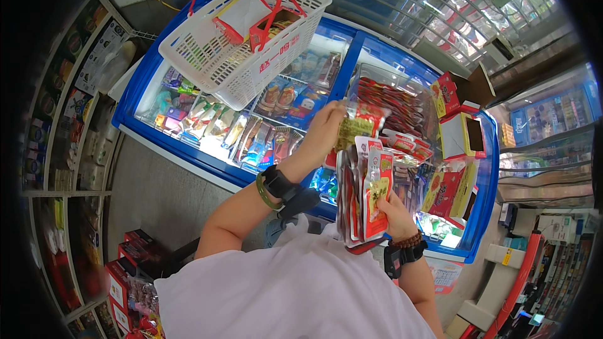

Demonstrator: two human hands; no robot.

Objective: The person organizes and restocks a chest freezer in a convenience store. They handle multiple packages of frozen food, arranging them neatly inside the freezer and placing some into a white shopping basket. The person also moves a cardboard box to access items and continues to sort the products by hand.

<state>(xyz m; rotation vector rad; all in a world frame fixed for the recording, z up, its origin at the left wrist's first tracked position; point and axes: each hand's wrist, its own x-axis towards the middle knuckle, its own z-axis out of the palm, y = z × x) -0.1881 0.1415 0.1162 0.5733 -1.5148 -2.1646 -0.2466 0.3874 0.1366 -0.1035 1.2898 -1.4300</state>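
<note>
My right hand [399, 216] grips a thick stack of flat red, white and silver snack packets [365, 188], held upright near my chest. A red and gold snack packet [360, 125] is pinched at its edge by my left hand [328, 122], just above the stack. Beyond my hands, a clear plastic bin [435, 103] with many dark red packets [388, 96] stands on a blue-framed chest freezer [353, 63]. Several red and yellow cardboard boxes [445, 190] lie at the freezer's right end, some with open flaps.
A white plastic basket [202, 68] with red handles rests on the freezer's left part, holding cardboard boxes [242, 9]. Ice creams [282, 99] show through the glass. Stocked shelves [70, 193] line the left side. Red boxes [120, 287] stand on the floor behind left.
</note>
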